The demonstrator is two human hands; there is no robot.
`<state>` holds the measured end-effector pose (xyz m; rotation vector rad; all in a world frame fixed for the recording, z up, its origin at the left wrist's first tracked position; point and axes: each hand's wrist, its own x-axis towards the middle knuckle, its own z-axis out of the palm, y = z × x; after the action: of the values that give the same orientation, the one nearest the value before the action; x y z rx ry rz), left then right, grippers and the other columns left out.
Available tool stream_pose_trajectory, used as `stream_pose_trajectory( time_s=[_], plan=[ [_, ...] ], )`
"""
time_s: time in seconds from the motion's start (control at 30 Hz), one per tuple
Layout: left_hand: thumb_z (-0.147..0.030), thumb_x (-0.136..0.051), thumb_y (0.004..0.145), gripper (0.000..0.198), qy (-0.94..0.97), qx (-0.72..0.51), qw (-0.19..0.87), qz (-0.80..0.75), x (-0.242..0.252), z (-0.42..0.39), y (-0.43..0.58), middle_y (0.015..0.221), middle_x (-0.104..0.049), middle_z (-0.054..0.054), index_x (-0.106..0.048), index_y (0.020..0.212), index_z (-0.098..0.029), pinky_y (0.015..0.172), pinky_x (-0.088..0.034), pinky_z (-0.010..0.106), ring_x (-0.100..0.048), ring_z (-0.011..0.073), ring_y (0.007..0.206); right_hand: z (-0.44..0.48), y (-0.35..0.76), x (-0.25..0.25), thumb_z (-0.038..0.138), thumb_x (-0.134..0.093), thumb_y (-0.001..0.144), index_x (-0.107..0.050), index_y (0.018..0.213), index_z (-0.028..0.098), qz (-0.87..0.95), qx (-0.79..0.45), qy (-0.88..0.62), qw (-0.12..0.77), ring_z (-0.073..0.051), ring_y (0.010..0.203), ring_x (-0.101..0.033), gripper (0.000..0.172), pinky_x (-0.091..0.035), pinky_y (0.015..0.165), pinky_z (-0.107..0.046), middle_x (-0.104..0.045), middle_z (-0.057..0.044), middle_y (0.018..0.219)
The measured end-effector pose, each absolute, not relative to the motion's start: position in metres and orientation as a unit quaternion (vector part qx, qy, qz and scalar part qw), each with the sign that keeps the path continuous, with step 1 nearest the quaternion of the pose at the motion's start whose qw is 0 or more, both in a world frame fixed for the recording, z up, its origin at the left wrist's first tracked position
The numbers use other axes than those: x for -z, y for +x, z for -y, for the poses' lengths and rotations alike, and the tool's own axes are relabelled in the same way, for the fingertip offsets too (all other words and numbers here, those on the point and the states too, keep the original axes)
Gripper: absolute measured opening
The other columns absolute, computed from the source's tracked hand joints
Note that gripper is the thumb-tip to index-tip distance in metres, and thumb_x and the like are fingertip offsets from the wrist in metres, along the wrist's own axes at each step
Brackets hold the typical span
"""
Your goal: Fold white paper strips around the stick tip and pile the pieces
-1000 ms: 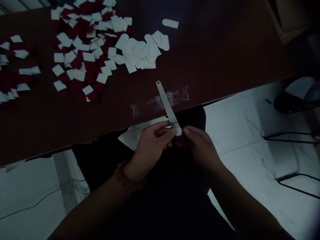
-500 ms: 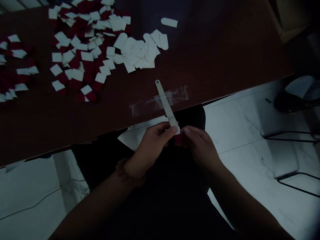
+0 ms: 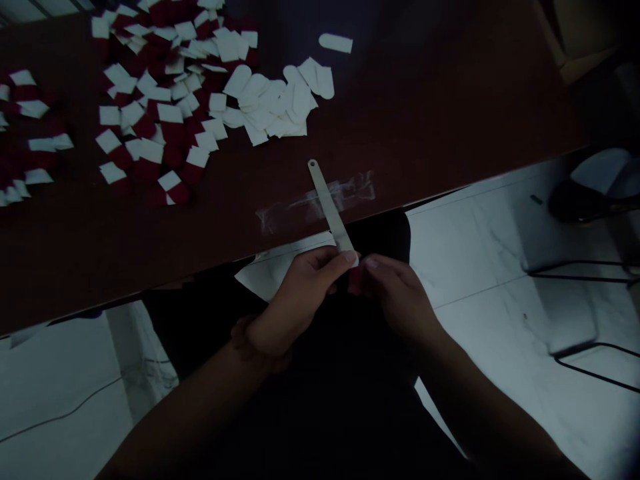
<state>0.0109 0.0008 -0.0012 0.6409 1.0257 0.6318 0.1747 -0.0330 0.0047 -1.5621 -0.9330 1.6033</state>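
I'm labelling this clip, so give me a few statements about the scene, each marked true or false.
1. The left hand and right hand both pinch a small red-and-white piece at the near end of the metal strip. True.
2. The metal strip lies loose among the piles. False: clear tape holds it near the table edge, apart from them.
3. The all-white pieces lie right of the red-and-white pile. True.
4. The strip ends on the tabletop. False: it overhangs the edge.

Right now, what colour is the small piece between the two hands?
The piece is red and white; the head view shows it.
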Motion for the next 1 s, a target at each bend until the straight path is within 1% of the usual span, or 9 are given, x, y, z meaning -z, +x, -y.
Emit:
stream_pose_trajectory(
  time_s=[0.07,0.2,0.3,0.4,0.57,0.67,0.83,1.0],
  plan=[
    [-0.043,-0.075,0.091,0.027,0.311,-0.294,0.764,-0.484,0.000,0.000,0.009,0.069,-0.066,0.000,-0.072,0.082,-0.018,0.059,-0.041,0.024,-0.058,0.0105,0.063,0.033,0.175,-0.006,0.039,-0.058,0.101,-0.070,0.075,0.022,0.374,-0.631,-0.591,0.336,-0.015,0.068,-0.058,0.033,-0.046,0.067,-0.029,-0.069,-0.001,0.073],
    [-0.038,-0.078,0.089,0.023,0.319,-0.310,0.737,-0.509,0.000,0.002,0.006,0.066,-0.064,-0.002,-0.072,0.078,-0.019,0.057,-0.040,0.024,-0.053,0.0096,0.058,0.034,0.176,-0.010,0.035,-0.068,0.096,-0.071,0.081,0.023,0.376,-0.638,-0.591,0.320,-0.015,0.070,-0.064,0.020,-0.051,0.068,-0.029,-0.072,-0.001,0.075],
    [-0.039,-0.080,0.087,0.020,0.310,-0.320,0.724,-0.527,0.001,0.003,0.006,0.068,-0.064,-0.003,-0.074,0.083,-0.020,0.056,-0.040,0.023,-0.053,0.0095,0.058,0.036,0.178,-0.012,0.036,-0.070,0.095,-0.070,0.080,0.022,0.379,-0.615,-0.609,0.326,-0.016,0.070,-0.066,0.021,-0.052,0.067,-0.029,-0.072,0.000,0.074],
    [-0.040,-0.082,0.085,0.022,0.303,-0.331,0.712,-0.539,0.001,0.003,0.008,0.069,-0.064,-0.003,-0.074,0.082,-0.020,0.057,-0.041,0.023,-0.054,0.0098,0.061,0.038,0.180,-0.013,0.036,-0.070,0.095,-0.069,0.080,0.022,0.406,-0.578,-0.626,0.330,-0.017,0.071,-0.068,0.021,-0.052,0.067,-0.029,-0.073,0.000,0.075],
    [-0.041,-0.083,0.084,0.026,0.276,-0.339,0.726,-0.530,-0.002,0.001,0.012,0.066,-0.058,-0.004,-0.069,0.079,-0.019,0.056,-0.039,0.023,-0.048,0.0084,0.058,0.040,0.179,-0.014,0.033,-0.066,0.097,-0.072,0.086,0.023,0.450,-0.559,-0.622,0.313,-0.018,0.077,-0.070,0.016,-0.053,0.071,-0.031,-0.075,-0.002,0.082],
    [-0.041,-0.084,0.082,0.028,0.265,-0.341,0.732,-0.527,-0.003,-0.001,0.013,0.069,-0.059,-0.004,-0.067,0.079,-0.019,0.057,-0.038,0.023,-0.047,0.0082,0.059,0.038,0.177,-0.012,0.030,-0.063,0.098,-0.073,0.091,0.024,0.440,-0.560,-0.619,0.330,-0.018,0.078,-0.069,0.014,-0.053,0.073,-0.031,-0.074,-0.001,0.083],
    [-0.048,-0.075,0.090,0.031,0.286,-0.316,0.754,-0.500,-0.003,0.001,0.006,0.078,-0.064,0.001,-0.072,0.082,-0.019,0.063,-0.042,0.025,-0.054,0.0121,0.069,0.031,0.175,-0.009,0.028,-0.061,0.097,-0.071,0.095,0.025,0.404,-0.558,-0.626,0.366,-0.016,0.071,-0.063,0.011,-0.051,0.069,-0.031,-0.069,0.001,0.077],
    [-0.044,-0.075,0.091,0.025,0.314,-0.303,0.746,-0.503,-0.003,0.005,0.003,0.075,-0.064,0.000,-0.078,0.092,-0.019,0.058,-0.037,0.025,-0.046,0.0100,0.062,0.021,0.173,-0.011,0.028,-0.060,0.097,-0.069,0.086,0.024,0.394,-0.559,-0.620,0.385,-0.015,0.069,-0.059,0.014,-0.048,0.067,-0.030,-0.064,0.002,0.071]
  ],
)
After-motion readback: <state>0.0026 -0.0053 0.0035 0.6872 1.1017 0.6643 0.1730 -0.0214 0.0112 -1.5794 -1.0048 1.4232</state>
